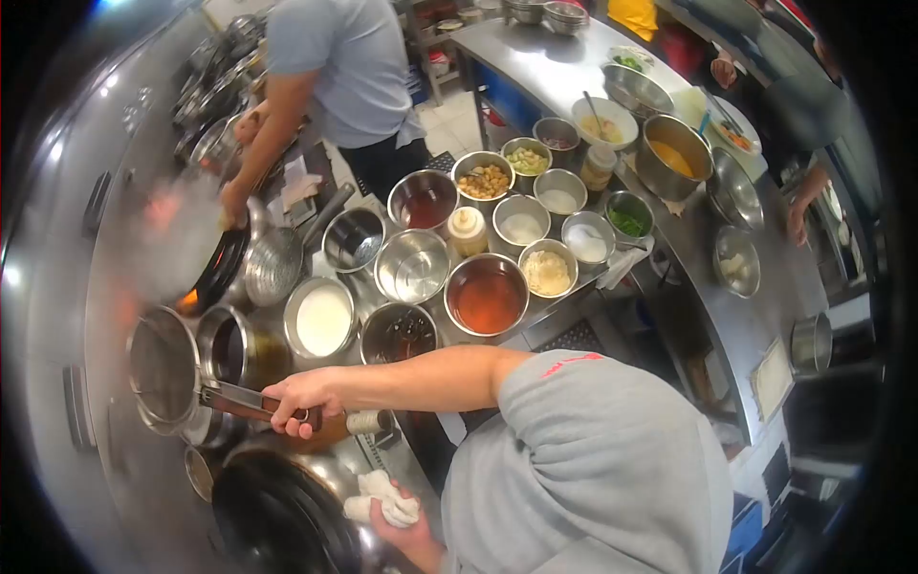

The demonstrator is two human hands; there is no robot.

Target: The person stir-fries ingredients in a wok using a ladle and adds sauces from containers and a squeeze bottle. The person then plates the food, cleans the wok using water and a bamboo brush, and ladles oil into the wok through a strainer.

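Observation:
My right hand (304, 400) is closed around the brown-and-metal handle (239, 400) of a round mesh strainer (164, 368). The strainer is over a metal pot at the left. Lower down, my left hand (406, 528) grips a bunched white cloth (384, 497) beside a large black wok (273, 517). A bottle (330, 432) with a light cap lies or leans just below my right hand. Near my right forearm stand a pot of dark liquid (228, 349), a pot of white contents (323, 320) and a pot of dark sauce (399, 333).
Metal bowls of reddish liquid (488, 295), pale paste (548, 273) and chopped food (483, 180) stand ahead. At the upper left, a co-worker (349, 77) handles another wok (225, 258) amid flame and steam. A steel counter (507, 53) runs across the upper right.

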